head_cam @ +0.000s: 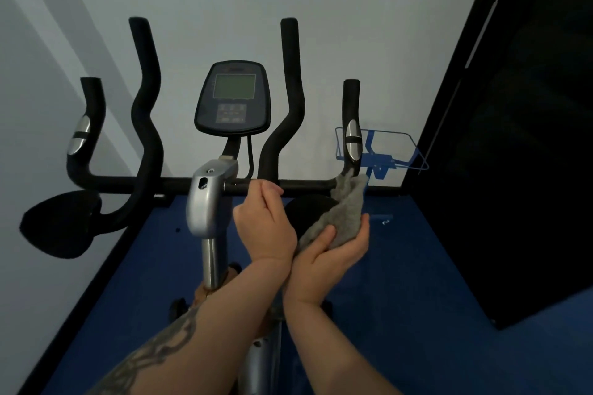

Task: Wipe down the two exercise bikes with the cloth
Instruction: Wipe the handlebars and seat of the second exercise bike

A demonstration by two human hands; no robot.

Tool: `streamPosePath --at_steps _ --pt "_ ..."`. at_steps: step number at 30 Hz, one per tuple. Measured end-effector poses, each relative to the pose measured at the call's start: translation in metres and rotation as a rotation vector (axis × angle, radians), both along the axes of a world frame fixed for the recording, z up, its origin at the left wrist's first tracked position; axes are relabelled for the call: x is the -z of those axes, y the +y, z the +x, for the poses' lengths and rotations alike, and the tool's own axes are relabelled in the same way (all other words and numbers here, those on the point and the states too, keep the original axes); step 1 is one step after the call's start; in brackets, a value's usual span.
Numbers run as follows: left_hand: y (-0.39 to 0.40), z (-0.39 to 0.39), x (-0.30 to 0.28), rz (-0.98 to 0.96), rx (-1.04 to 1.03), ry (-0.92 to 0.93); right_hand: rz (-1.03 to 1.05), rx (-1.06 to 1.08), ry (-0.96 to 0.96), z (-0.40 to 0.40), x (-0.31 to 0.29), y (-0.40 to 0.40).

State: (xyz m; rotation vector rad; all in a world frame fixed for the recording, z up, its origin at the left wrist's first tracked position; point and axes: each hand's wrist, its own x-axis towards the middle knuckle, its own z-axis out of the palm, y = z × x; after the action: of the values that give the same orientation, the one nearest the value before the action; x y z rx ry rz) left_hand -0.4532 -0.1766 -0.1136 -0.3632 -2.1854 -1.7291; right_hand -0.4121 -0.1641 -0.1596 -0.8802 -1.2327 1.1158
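Right hand (333, 244) gripped the cloth (345, 208) against the bike (211, 189) handlebar, right of center; left hand (263, 221) loosely curled, empty. Looked like plenty left, second bike unseen.

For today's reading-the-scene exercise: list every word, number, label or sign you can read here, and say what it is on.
No text can be read.
Console: the screen shows blank; the marks above it and on the button panel are too blurred to read.
Grey cloth, handlebar, blue rack: no lettering visible.
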Motion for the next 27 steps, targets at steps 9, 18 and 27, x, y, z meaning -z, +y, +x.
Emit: streamPosePath --at_steps 9,18,27 --pt "0.004 0.004 -0.002 0.087 -0.027 -0.100 0.393 -0.289 -0.595 0.026 -0.027 0.078" --pt "-0.026 -0.044 -0.012 -0.406 0.307 0.177 0.767 -0.222 -0.821 0.040 -0.022 0.051" --pt "-0.015 -0.053 0.027 -0.461 0.351 0.195 0.847 -0.389 -0.718 0.019 -0.053 0.054"
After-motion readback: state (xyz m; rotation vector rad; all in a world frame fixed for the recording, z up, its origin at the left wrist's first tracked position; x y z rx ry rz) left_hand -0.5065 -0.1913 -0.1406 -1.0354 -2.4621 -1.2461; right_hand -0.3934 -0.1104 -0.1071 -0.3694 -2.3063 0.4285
